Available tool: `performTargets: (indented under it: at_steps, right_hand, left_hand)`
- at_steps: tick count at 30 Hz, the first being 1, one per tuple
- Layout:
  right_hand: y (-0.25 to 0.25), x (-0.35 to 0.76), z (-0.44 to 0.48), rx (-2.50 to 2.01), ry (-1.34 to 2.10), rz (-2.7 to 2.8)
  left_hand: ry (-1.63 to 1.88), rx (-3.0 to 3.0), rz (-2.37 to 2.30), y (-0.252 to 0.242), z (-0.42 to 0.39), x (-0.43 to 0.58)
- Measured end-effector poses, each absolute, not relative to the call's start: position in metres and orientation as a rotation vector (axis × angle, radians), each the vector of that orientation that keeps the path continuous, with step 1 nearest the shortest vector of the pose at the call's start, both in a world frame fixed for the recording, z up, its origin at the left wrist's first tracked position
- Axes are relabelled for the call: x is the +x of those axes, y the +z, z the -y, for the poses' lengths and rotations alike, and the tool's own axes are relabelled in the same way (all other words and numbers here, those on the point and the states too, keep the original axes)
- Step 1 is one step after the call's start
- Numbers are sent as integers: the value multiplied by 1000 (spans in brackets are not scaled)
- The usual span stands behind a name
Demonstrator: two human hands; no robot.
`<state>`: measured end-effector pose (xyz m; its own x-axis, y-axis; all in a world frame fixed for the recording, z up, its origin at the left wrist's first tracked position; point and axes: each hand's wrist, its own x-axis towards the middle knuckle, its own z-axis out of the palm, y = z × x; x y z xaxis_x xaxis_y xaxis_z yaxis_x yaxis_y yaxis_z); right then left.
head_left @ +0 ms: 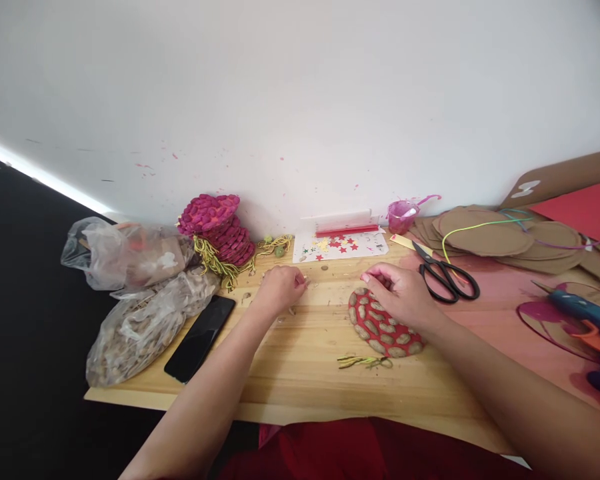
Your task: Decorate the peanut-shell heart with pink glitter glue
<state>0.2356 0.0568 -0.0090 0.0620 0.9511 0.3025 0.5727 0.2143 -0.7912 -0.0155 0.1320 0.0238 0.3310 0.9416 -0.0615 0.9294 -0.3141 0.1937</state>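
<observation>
My left hand (pixel 281 289) is closed just above the wooden table, its fingertips pressed together; whatever they may hold is too small to name. Tiny scraps lie on the wood around it. My right hand (pixel 403 293) is curled in a pinch over the far edge of a round red piece covered with peanuts (pixel 377 329). A small reddish bit shows at its fingertips, but I cannot make out what it is. Part of the peanut-covered piece is hidden beneath this hand. In front of it lies a yellow-green string tassel (pixel 364 361).
Black scissors (pixel 449 275), cardboard discs (pixel 490 233) and a blue glue gun (pixel 580 313) lie to the right. Behind are star cutouts on white paper (pixel 380 248) and a pink cup (pixel 401 217). Leftward are stacked magenta pieces (pixel 233 243), a phone (pixel 200 339) and plastic bags (pixel 140 327).
</observation>
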Motion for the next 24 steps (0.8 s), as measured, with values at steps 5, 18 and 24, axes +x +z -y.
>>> performTargets:
  at_steps: [5, 18, 24]
  right_hand:
    - [-8, 235, -56, -1450, 560, 1617]
    - [-11, 234, -57, -1444, 559, 1670]
    - [-11, 234, -56, -1450, 599, 1665]
  left_hand:
    - [203, 2348, -1696, 30, -138, -21]
    - [395, 2439, -1657, 17, -181, -3]
    - [347, 2471, -1386, 13, -170, 17]
